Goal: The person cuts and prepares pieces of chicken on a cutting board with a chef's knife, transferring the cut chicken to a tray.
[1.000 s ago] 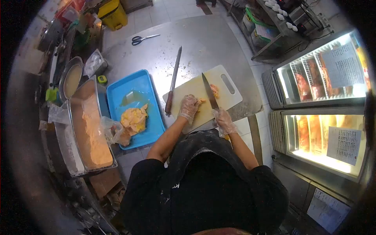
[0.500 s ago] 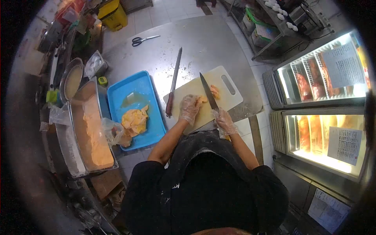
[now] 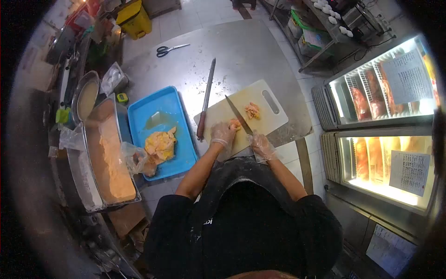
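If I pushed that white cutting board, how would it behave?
The cutting board would probably slide rather than tip, lying flat on the metal table. Its straight edges suggest a stiff slab that likely won't bend much. Loose meat pieces on top might shift.

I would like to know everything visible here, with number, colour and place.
cutting board: 1, whitish, on table
meat pieces: several, orange, on cutting board
knife: 1, grey, over cutting board
sharpening steel: 1, grey, board's left corner
table: 1, grey, centre
scissors: 1 pair, black handles, table
tray: 1, blue, on table
raw meat: 1 heap, yellowish, in tray
powder pan: 1, grey, left of tray
bowl: 1, silvery, beyond pan
bin: 1, yellow, beyond table
lit cabinets: 2, grey, right
background clutter: uncounted, mixed, left
left hand: 1, clear glove, at meat
right hand: 1, clear glove, on knife
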{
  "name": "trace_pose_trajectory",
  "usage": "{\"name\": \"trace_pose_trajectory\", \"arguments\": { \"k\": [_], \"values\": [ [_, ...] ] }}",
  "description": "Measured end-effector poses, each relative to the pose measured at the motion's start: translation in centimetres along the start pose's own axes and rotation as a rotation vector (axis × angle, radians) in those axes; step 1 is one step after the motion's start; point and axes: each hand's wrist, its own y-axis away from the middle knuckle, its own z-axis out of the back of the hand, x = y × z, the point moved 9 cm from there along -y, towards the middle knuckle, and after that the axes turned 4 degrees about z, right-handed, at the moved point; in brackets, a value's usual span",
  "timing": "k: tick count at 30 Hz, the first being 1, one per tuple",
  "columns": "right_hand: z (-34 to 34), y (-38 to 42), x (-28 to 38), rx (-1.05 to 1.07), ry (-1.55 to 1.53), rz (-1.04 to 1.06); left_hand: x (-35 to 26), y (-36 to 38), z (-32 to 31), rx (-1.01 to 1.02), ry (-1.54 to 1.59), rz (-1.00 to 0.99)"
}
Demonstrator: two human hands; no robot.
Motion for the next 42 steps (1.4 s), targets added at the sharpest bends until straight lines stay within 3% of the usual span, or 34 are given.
{"name": "trace_pose_trajectory", "arguments": {
  "k": [3, 6, 8, 10, 12, 15, 18, 21, 24, 27, 30, 33, 36, 39, 42],
  "values": [
    [0.6, 0.9, 1.6, -0.299, 0.151, 0.345, -2.1, 1.1, 4.9, 0.147, 0.033, 0.068],
    [-1.2, -0.5, 0.8, -0.112, 0.146, 0.231, -4.3, 1.9, 7.2, -0.259, 0.198, -0.255],
    [-1.3, -3.1, 1.0, 0.106, -0.004, -0.055, -3.7, 1.3, 5.0, -0.194, 0.236, -0.243],
    [-2.7, -4.6, -0.3, 0.115, -0.020, -0.070, -3.1, 0.3, 3.3, -0.162, 0.243, -0.215],
    [-7.3, -4.0, -2.8, -0.060, 0.092, 0.181, -2.3, 0.3, 2.0, -0.146, 0.219, -0.156],
    [0.1, 0.8, 2.0, -0.226, 0.010, 0.359, -3.4, 0.6, 4.0, -0.044, 0.328, -0.127],
    [-0.7, 3.6, -0.9, 0.203, -0.035, -0.251, -2.3, 0.0, 1.5, -0.091, 0.281, -0.175],
    [-1.8, 4.0, -1.3, 0.200, 0.090, -0.148, -2.8, 0.1, 1.6, -0.029, 0.233, -0.190],
    [0.8, 0.2, 1.6, -0.140, -0.059, 0.236, -3.2, 0.0, 2.3, 0.013, 0.334, -0.255],
    [-4.1, -2.6, -0.3, -0.110, 0.215, 0.375, -1.5, 1.0, 2.7, -0.054, 0.321, -0.176],
    [-0.8, -3.2, 3.4, -0.155, 0.174, 0.294, -1.6, 1.4, 3.9, 0.019, 0.553, -0.086],
    [-1.9, -2.0, 3.6, -0.158, 0.304, 0.343, 0.1, 0.8, 0.4, 0.079, 0.266, -0.003],
    [-1.7, 1.2, 1.3, 0.110, 0.071, 0.057, 0.4, 0.6, -0.5, 0.016, 0.171, -0.015],
    [0.0, 4.9, 0.2, 0.195, 0.007, -0.082, -0.3, 0.7, 0.8, -0.107, 0.242, -0.103],
    [0.9, 3.8, 1.6, 0.060, 0.058, 0.071, -1.0, 0.2, 0.8, 0.030, 0.148, -0.100]
  ]
}}
